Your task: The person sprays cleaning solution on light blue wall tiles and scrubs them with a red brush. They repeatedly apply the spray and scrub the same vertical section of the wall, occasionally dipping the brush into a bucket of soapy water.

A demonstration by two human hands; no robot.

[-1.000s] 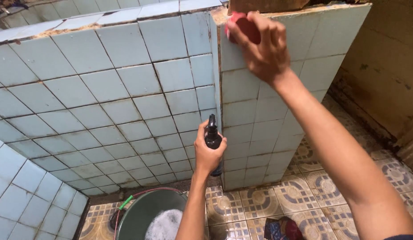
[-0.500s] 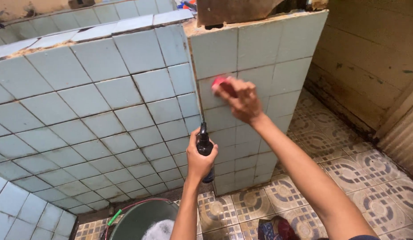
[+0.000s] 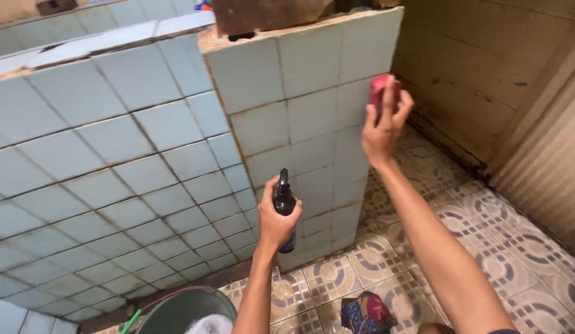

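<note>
Red sponge, now farther right, under right hand.

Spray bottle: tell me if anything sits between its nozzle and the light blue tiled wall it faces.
Nothing visible does. The left hand holds the dark spray bottle upright before the light blue tiled wall, with only open air between them. The right hand presses a red sponge against the wall's far edge, higher up and well aside.

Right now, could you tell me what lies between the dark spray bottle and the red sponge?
In the head view, only bare pale blue wall tiles lie between the spray bottle in the left hand and the red sponge under the right hand.
</note>
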